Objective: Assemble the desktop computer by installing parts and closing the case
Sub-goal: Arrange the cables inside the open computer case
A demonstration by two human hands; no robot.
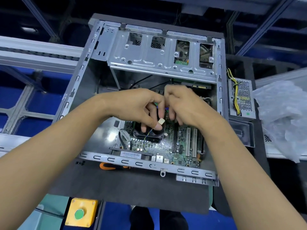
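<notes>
Your left hand (141, 107) pinches the fan's white connector (161, 121) clear above the cooler fan (149, 133); right hand (181, 105) is curled beside it, grip hidden.

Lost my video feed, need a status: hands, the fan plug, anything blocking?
Left hand pinches white fan connector above CPU fan. Right hand curled over motherboard; its grip hidden. Case open, screwdriver outside.

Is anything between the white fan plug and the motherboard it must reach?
The left hand pinches the small white plug above the black CPU fan. The fan and both hands' fingers, including the right hand, cover the green motherboard beneath; its socket isn't visible.
</notes>
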